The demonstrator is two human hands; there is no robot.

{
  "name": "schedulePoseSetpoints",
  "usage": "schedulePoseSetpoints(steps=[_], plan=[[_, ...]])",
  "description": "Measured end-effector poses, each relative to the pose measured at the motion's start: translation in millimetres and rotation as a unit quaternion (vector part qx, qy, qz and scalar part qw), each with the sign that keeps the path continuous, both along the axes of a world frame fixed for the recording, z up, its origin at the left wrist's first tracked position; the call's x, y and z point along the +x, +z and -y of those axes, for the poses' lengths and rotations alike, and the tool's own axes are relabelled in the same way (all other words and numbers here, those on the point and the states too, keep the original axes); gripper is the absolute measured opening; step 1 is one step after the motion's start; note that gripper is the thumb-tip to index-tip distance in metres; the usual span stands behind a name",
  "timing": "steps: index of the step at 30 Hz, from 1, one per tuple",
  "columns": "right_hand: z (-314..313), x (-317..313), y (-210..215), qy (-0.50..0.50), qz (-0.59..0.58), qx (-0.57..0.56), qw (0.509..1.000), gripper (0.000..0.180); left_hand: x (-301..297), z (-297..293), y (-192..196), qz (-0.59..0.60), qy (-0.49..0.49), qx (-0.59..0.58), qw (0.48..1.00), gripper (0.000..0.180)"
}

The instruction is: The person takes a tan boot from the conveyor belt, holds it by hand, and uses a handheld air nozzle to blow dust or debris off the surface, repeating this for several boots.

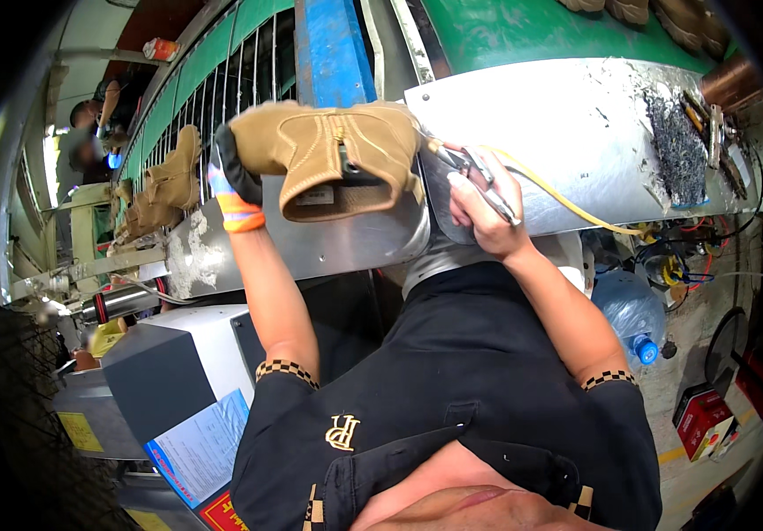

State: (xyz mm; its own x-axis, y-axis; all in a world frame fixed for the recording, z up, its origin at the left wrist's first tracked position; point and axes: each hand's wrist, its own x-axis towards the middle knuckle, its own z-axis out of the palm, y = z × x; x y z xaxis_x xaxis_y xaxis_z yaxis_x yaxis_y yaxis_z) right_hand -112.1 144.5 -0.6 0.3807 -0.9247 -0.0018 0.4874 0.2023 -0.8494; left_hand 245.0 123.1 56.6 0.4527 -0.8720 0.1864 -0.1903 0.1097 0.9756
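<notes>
A tan ankle boot (262, 142) with a side zipper lies on its side in the air over the metal work surface. Its opening faces me and its sole is turned away. My left hand (238, 190), in an orange, white and black glove, is closed around the toe end. My bare right hand (496, 217) grips a slim metal hand tool (512, 212). The tool's front end is close to the boot's heel; whether they touch I cannot tell. A yellow cord (567, 202) runs right from near that tool.
Several tan boots (173, 181) stand on the wire rack at left. A white metal sheet (576, 115) bears a dark, crusted patch (675, 150) and tools at right. A blue beam (335, 53) stands ahead. A large water bottle (624, 310) sits lower right. Another person (89, 142) is far left.
</notes>
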Motion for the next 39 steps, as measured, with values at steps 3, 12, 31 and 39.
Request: schedulePoseSetpoints(steps=[3, 12, 31, 39], plan=[[8, 10, -10, 0.005, -0.023, -0.048, 0.999, 0.039, 11, -33, -17, -0.056, 0.031, 0.041, 0.997, 0.047], [14, 37, -15, -0.022, -0.036, -0.073, 0.996, 0.035, -27, -131, -22, -0.244, 0.082, 0.187, 0.948, 0.056], [-9, 4, -4, 0.046, -0.055, 0.007, 0.997, 0.037, -169, -150, -2, -0.407, -0.139, 0.425, 0.796, 0.080], [-36, -45, 10, 0.101, -0.119, 0.068, 0.986, 0.038, -184, -135, -12, -0.501, -0.173, 0.395, 0.751, 0.074]])
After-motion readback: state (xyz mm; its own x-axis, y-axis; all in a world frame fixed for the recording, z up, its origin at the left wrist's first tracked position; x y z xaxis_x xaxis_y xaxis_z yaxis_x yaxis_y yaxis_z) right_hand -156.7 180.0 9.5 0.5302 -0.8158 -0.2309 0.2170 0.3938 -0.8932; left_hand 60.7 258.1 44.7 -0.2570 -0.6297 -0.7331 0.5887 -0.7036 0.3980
